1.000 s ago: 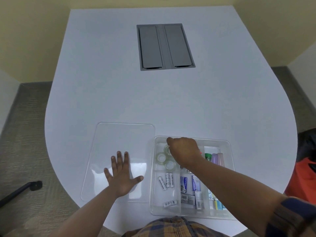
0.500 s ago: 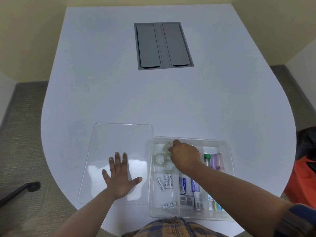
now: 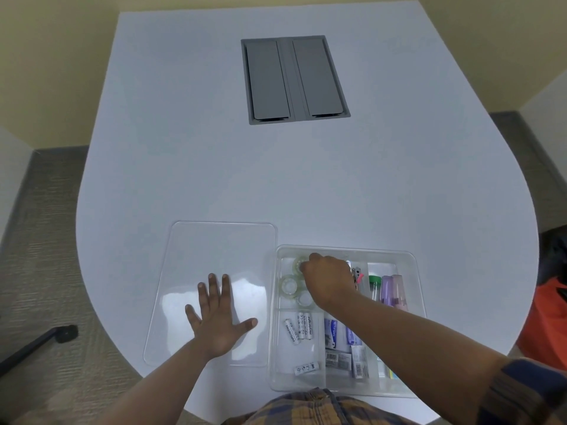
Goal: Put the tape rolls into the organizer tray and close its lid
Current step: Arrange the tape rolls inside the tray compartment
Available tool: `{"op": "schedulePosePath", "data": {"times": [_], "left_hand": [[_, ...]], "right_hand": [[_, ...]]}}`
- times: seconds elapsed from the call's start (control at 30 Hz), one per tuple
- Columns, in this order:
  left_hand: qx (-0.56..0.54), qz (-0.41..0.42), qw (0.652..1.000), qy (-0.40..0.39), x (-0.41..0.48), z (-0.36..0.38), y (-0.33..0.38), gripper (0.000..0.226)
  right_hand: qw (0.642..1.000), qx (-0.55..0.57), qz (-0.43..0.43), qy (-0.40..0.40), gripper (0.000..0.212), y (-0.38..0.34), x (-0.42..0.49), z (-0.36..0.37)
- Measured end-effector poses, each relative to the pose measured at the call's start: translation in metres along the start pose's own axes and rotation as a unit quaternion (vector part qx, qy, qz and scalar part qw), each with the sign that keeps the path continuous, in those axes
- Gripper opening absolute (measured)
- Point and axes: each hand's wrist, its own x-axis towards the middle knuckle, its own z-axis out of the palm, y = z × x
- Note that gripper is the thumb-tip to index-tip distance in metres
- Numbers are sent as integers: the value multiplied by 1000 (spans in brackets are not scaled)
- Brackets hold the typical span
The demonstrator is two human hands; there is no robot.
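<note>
A clear plastic organizer tray (image 3: 412, 262) sits on the white table near its front edge. Three clear tape rolls lie in its far-left compartment: one at the back (image 3: 297, 264), one in the middle (image 3: 287, 284), one nearer (image 3: 304, 299). My right hand (image 3: 329, 280) is inside that compartment, fingers curled around the back roll and partly hiding it. The tray's clear flat lid (image 3: 221, 259) lies on the table left of the tray. My left hand (image 3: 216, 317) rests flat on the lid with fingers spread.
Other tray compartments hold several white batteries (image 3: 299, 327), small tubes and packets (image 3: 337, 348), and pastel containers (image 3: 392, 289). A grey cable hatch (image 3: 294, 79) is set into the table's far middle. An orange bag (image 3: 549, 326) sits on the floor right.
My right hand has shifted slightly within the tape compartment, settling lower over the back roll. My left hand stays flat on the lid.
</note>
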Motion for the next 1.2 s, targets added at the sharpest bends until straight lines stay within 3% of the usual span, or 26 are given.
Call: {"op": "schedulePosePath", "data": {"times": [0.33,0.6,0.73,0.9,1.2], "left_hand": [[-3,0,1000,0,4,3,-5,117],[-5,4,1000,2,2,1,-4,117],[-3,3,1000,1,0,0,-1,118],[-7,5,1000,-2,-3,-4,3,119],[-13,8,1000,-2,-4,-6,4,120]], "right_hand": [[1000,-3,-15,8,39,-1,-2,-3],[997,61,-13,54,32,-10,-15,-7],[995,63,-55,47,31,-21,-23,-3],[996,67,-48,31,29,-24,-30,-2],[996,9,-84,-6,39,-15,-24,-10]]}}
